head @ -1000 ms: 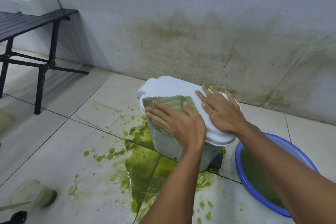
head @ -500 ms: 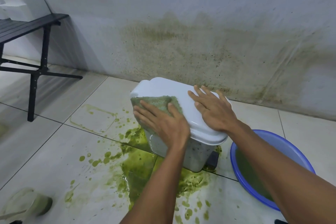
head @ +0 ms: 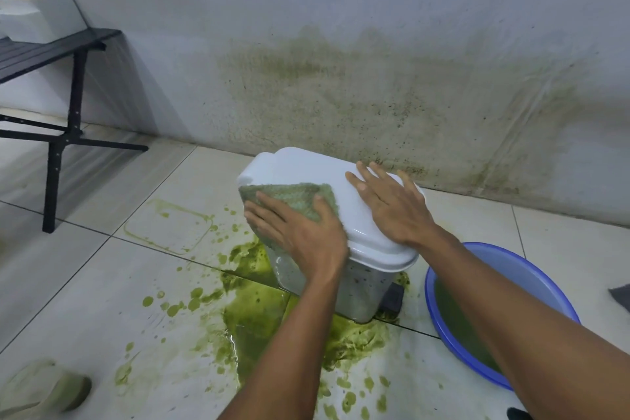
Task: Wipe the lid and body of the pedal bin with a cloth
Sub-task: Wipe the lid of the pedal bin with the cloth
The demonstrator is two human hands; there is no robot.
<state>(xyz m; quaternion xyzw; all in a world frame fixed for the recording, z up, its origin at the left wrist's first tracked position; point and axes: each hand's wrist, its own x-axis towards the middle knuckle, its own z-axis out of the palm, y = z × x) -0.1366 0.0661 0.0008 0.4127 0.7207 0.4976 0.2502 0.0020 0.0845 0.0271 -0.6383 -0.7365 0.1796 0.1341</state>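
Two hands are laid flat: left hand (head: 300, 235) presses cloth (head: 289, 198) on bin (head: 358, 286), right hand (head: 392, 204) rests on lid (head: 306, 167).

Pedal bin (head: 344, 286) stands on floor (head: 102, 283) near wall (head: 375, 61), tilted. Lid (head: 300, 169) on top. Cloth (head: 289, 199) draped over lid's left edge and down the side, left hand (head: 300, 235) flat on it. Right hand (head: 392, 204) flat on lid, right of cloth. Basin (head: 439, 317) on floor just right of bin. Spill (head: 252, 310) on floor under and left-front of bin. Worktop (head: 51, 51) far left by wall, box (head: 44, 17) on it.
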